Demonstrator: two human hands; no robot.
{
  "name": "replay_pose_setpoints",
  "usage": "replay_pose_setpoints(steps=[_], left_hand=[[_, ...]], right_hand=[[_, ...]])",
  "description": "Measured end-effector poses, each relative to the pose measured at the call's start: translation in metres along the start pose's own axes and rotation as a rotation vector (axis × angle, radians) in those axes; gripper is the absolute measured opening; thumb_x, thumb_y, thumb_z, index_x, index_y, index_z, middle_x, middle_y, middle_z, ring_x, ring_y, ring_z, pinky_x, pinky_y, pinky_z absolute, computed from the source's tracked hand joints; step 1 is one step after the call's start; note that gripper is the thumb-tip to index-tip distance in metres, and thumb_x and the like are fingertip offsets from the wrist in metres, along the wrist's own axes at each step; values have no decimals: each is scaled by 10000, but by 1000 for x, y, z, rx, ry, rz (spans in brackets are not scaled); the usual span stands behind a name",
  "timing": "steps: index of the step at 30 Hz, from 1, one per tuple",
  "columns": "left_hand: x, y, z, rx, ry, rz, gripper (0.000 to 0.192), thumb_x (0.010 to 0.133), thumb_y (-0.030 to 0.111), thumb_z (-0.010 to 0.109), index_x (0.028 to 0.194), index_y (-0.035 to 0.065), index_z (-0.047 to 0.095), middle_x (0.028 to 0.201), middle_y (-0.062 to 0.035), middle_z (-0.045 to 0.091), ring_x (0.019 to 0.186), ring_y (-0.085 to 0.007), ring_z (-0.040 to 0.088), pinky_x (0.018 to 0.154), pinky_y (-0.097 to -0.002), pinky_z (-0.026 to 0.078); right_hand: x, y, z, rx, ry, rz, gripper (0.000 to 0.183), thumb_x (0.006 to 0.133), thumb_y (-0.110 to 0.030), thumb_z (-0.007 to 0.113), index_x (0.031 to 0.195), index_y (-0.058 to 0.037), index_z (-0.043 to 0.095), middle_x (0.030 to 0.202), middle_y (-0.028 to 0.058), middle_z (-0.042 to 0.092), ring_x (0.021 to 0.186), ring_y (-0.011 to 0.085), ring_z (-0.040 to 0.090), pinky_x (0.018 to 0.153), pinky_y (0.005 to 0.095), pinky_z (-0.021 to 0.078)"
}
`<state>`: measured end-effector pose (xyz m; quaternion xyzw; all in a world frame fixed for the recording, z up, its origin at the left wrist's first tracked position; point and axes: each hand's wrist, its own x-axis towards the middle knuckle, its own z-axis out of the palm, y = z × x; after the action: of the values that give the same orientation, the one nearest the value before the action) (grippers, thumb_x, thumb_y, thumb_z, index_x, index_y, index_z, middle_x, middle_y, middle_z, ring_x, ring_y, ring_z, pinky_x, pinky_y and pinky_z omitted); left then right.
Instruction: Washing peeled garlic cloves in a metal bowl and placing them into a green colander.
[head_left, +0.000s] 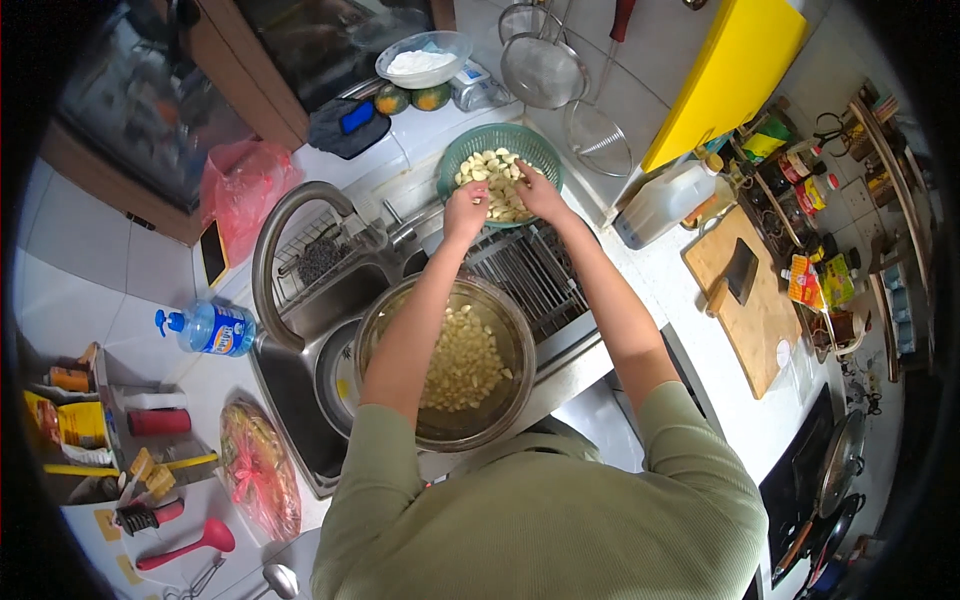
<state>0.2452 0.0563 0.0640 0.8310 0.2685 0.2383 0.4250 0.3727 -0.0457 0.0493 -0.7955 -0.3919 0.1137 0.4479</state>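
Observation:
A green plastic colander with peeled garlic cloves sits at the back of the counter. My left hand is at its near left rim, fingers bent together; whether a clove is between them cannot be made out. Over the right side of the colander, my right hand has its fingers apart and touching the cloves. Beneath my left forearm stands a large metal basin, where more garlic cloves lie in cloudy water.
A curved faucet arches over the sink on the left. Beside the colander's near side is a dish rack. A cleaver rests on a wooden cutting board at right, near a plastic jug. Strainers hang behind.

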Motion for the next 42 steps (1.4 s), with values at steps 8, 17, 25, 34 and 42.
replay_pose_setpoints(steps=[8,17,25,34,42], left_hand=[[-24,-17,-30,-125,-37,-27,163,724,84,506,857,57,596,774,-73,614,702,-196,591,617,-280,444],[-135,-57,-94,-259,-235,-146,139,753,70,485,845,38,585,713,-57,604,561,-114,531,526,-220,416],[-225,-99,-92,618,-258,141,261,692,123,524,944,60,500,906,-132,564,825,-302,536,744,-404,406],[-232,-116,-92,57,-613,-224,226,731,123,525,926,10,528,818,-125,580,708,-216,574,548,-295,450],[-223,-74,-118,-669,-623,-655,327,849,256,415,1084,31,442,1024,-134,537,871,-222,563,704,-304,489]], right_hand=[[-28,-24,-10,102,-7,51,258,745,-138,456,975,-85,560,870,155,581,759,294,566,686,330,437],[-146,-92,40,286,-455,-98,193,772,-86,442,885,-18,582,711,112,594,636,139,568,602,247,436],[-221,-71,124,-653,-334,-168,238,743,-205,476,952,-127,557,822,97,598,769,280,573,660,383,449],[-246,-84,118,-574,-479,21,225,754,-236,485,911,-108,584,879,112,592,813,255,571,688,345,448],[-243,-72,107,544,-351,452,194,772,-208,554,885,-56,597,693,-27,560,566,35,488,493,164,393]])
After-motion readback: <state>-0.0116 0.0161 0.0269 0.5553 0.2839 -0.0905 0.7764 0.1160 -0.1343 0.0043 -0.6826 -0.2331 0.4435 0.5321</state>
